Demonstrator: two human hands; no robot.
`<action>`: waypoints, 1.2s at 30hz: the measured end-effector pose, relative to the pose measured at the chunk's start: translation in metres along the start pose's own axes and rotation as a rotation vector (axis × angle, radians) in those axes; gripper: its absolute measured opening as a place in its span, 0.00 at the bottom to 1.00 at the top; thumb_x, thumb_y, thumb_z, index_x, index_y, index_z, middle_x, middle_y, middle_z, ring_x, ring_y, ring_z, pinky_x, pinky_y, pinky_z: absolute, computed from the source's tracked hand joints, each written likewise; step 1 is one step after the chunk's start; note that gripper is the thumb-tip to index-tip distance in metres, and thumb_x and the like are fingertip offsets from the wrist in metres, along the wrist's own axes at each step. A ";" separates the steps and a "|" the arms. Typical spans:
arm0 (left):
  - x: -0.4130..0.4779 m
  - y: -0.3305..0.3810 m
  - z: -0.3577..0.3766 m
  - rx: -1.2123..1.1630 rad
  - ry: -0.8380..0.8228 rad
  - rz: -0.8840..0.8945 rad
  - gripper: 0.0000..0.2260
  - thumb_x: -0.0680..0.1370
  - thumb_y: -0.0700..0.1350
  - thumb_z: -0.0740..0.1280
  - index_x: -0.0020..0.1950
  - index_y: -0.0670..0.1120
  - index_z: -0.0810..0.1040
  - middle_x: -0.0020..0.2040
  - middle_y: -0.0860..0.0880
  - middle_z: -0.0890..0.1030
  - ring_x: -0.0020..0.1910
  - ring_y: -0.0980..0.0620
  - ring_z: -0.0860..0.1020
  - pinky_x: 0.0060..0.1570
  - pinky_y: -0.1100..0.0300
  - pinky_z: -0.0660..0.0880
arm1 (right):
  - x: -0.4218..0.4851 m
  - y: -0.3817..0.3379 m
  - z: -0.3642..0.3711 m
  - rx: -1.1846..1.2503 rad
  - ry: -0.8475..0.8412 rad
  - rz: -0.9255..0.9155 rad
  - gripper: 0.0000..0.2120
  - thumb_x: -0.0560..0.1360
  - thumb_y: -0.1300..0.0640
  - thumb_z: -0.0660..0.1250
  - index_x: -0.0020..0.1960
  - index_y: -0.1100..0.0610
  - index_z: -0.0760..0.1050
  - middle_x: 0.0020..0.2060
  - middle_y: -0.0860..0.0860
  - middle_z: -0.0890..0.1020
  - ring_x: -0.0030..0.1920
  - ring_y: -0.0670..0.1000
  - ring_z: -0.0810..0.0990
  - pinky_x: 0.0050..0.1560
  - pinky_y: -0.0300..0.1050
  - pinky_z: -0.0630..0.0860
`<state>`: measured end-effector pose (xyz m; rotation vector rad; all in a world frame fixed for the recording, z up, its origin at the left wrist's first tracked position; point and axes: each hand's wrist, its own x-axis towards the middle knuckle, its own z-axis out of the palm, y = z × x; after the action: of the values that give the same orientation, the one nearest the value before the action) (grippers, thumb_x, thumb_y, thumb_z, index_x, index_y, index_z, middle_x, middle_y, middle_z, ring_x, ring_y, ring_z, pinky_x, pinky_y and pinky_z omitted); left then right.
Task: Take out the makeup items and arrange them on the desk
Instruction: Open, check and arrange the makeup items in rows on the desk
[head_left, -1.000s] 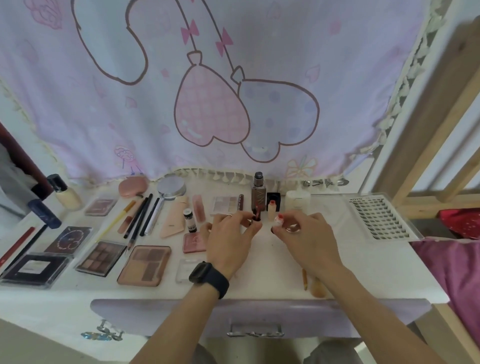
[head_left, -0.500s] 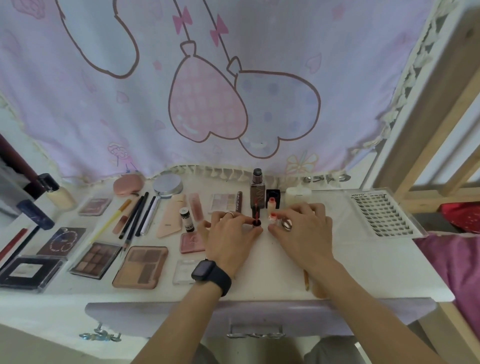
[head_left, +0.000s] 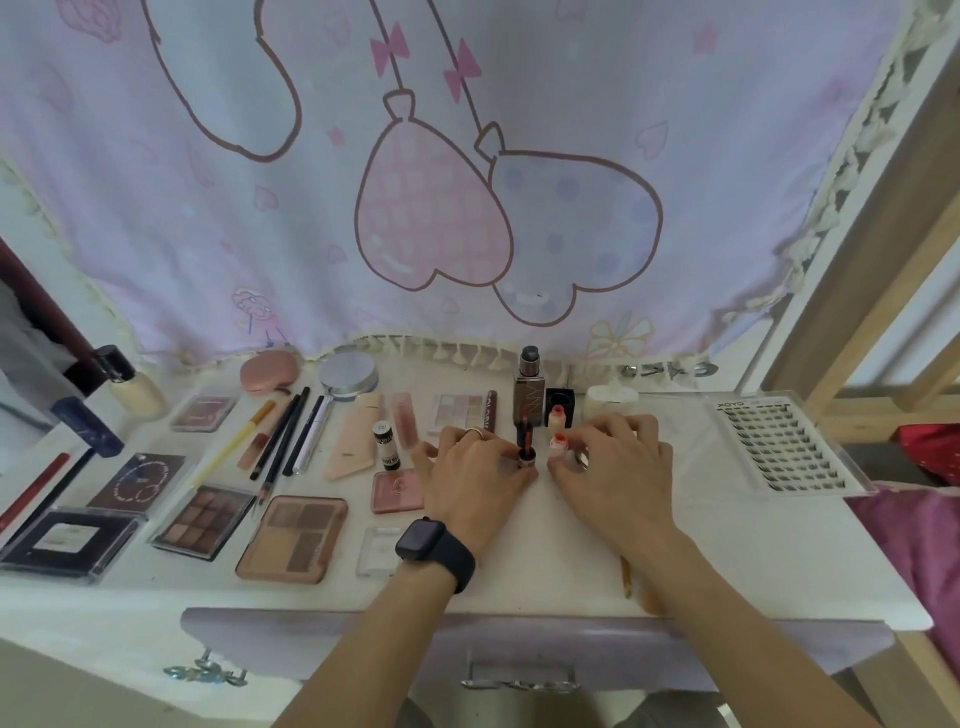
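My left hand pinches a small dark red lip tube that stands upright on the white desk. Right beside it, my right hand pinches a small tube with a red-and-white cap. Behind these stand another dark red tube, a matching red-capped tube, a brown foundation bottle and a black square pot. Palettes, pencils and compacts lie in rows on the desk's left half.
A clear case of false lashes lies at the right. A pink compact and a clear small case sit by my left wrist. A brown pencil lies under my right forearm. A drawer handle shows below the front edge.
Both hands have moved slightly away from me and lowered the two small tubes onto the desk, closer to the row of bottles.
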<state>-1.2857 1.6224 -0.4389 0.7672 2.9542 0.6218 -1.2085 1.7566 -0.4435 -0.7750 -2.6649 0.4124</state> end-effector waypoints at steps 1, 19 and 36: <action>0.000 0.001 -0.001 0.002 0.000 0.003 0.14 0.77 0.64 0.65 0.59 0.62 0.81 0.62 0.60 0.78 0.66 0.53 0.65 0.63 0.47 0.57 | 0.000 0.000 0.000 0.000 -0.003 0.001 0.14 0.76 0.42 0.64 0.59 0.42 0.80 0.60 0.43 0.76 0.64 0.51 0.62 0.61 0.49 0.63; -0.056 -0.055 -0.033 -0.236 0.335 0.042 0.11 0.78 0.53 0.69 0.60 0.58 0.80 0.52 0.59 0.81 0.56 0.54 0.76 0.58 0.50 0.74 | -0.050 -0.017 -0.017 0.287 0.196 -0.218 0.08 0.75 0.56 0.72 0.54 0.50 0.81 0.49 0.44 0.81 0.49 0.47 0.75 0.47 0.39 0.70; -0.087 -0.088 0.003 0.147 0.368 0.189 0.07 0.74 0.51 0.70 0.50 0.57 0.83 0.46 0.51 0.81 0.47 0.46 0.79 0.54 0.45 0.76 | -0.072 -0.079 0.010 -0.163 -0.280 -0.203 0.17 0.84 0.49 0.52 0.70 0.51 0.68 0.66 0.50 0.72 0.52 0.60 0.80 0.46 0.50 0.73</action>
<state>-1.2497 1.5118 -0.4819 1.0601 3.3180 0.6201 -1.1921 1.6505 -0.4408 -0.5133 -3.0342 0.2697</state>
